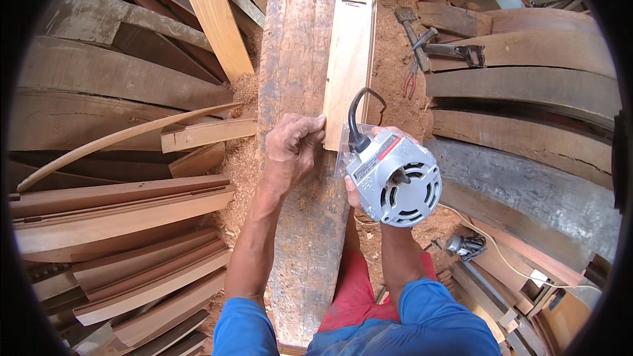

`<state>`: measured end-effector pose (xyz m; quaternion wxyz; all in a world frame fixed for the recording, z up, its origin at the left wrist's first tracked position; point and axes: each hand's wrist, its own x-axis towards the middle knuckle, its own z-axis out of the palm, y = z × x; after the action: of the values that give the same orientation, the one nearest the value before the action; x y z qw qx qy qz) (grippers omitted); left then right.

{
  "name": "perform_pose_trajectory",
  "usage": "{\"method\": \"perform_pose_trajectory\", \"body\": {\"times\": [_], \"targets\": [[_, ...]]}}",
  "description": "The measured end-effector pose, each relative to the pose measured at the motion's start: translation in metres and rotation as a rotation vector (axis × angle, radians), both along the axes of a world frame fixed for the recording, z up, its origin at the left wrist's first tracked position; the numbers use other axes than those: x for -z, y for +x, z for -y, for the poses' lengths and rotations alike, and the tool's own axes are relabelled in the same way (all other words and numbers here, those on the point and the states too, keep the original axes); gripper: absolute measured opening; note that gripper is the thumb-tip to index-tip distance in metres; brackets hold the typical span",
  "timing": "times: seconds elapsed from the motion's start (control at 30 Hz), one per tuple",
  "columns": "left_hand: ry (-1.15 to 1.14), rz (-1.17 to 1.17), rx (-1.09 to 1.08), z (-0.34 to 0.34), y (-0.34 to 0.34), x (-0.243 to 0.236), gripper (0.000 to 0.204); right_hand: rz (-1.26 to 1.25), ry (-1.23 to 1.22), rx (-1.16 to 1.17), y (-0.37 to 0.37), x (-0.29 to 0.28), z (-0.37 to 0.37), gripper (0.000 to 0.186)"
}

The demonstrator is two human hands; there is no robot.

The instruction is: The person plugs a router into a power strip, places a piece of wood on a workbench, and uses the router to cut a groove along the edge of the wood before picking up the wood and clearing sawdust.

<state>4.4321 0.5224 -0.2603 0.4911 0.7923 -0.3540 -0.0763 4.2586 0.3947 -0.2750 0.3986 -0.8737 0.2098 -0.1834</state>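
Note:
My left hand (292, 148) is closed at the near end of a pale planed board (348, 53), thumb and fingertips at its left edge. The board lies lengthwise along the right side of a worn, thick wooden beam (295, 46). My right hand (351, 190) grips a silver power tool, apparently a trim router (405, 188), whose body hides much of that hand. Its clear base plate (342, 148) is at the board's near end, and a black cord (356, 109) loops up from it.
Stacked timber (119, 211) surrounds the beam. Sawdust (237, 105) covers the floor. A hammer (422, 43), red-handled pliers (410, 82) and a saw (468, 56) lie at the upper right. Another tool (465, 247) and a pale cord (501, 244) lie at the lower right.

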Motion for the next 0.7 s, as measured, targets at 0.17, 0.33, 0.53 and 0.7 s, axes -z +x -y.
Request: {"method": "perform_pose_trajectory", "body": {"times": [0.17, 0.33, 0.53, 0.7], "targets": [[-0.008, -0.019, -0.008, 0.0, -0.001, -0.005, 0.022, 0.044, 0.052, -0.028, 0.027, 0.005, 0.018, 0.061], [0.017, -0.046, -0.018, 0.002, -0.002, -0.004, 0.022, 0.493, 0.477, 0.038, 0.083, -0.021, 0.043, 0.053], [0.017, -0.058, -0.012, -0.001, -0.001, 0.001, 0.022, 0.707, 0.3, 0.075, 0.137, -0.029, 0.081, 0.063], [-0.033, -0.054, -0.021, 0.001, -0.004, 0.001, 0.021, 0.607, 0.289, 0.094, 0.176, -0.034, 0.114, 0.073]]}}
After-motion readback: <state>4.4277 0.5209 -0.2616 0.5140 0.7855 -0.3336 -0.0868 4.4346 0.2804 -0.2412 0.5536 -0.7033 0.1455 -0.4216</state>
